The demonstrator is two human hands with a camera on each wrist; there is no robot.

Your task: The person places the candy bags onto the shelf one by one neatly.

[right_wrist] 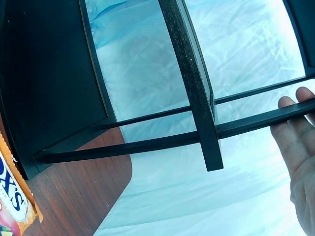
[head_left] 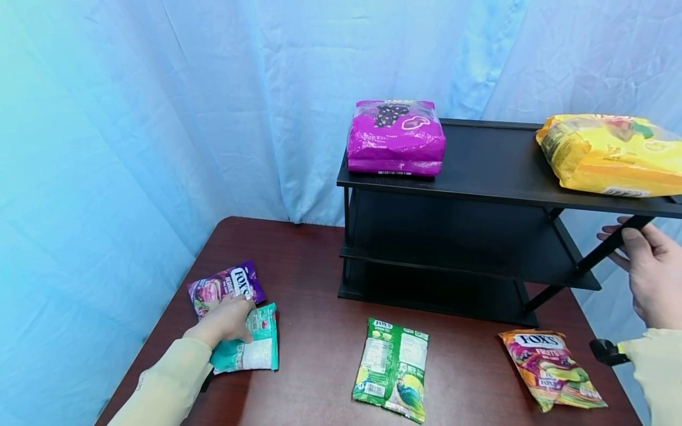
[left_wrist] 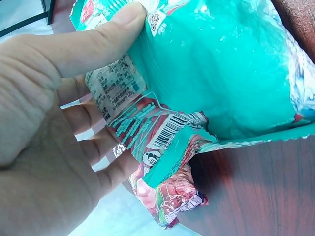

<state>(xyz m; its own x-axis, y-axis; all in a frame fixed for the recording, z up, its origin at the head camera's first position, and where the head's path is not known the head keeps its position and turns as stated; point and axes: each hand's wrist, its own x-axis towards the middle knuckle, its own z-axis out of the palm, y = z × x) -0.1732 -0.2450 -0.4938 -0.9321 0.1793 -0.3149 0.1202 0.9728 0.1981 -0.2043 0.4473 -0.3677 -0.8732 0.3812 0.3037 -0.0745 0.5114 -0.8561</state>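
Observation:
My left hand (head_left: 226, 320) is at the teal candy bag (head_left: 262, 343) on the left of the table. In the left wrist view, the thumb lies across the bag's near face, with the fingers behind its edge, pinching it. Partly beneath hand and teal bag lies a purple Fox's candy bag (head_left: 247, 278). At the far right, my right hand (head_left: 658, 272) grips the black shelf rack's front right post (head_left: 604, 249), just below the top board. The right wrist view shows fingertips (right_wrist: 286, 103) wrapped over that post.
A magenta bag (head_left: 396, 142) and a yellow bag (head_left: 613, 157) sit on the rack's top board (head_left: 490, 157). In front of the rack, a green Fox's bag (head_left: 391, 367) and an orange Fox's bag (head_left: 551, 370) lie on the brown table (head_left: 309, 355). Blue curtains (head_left: 213, 118) hang behind.

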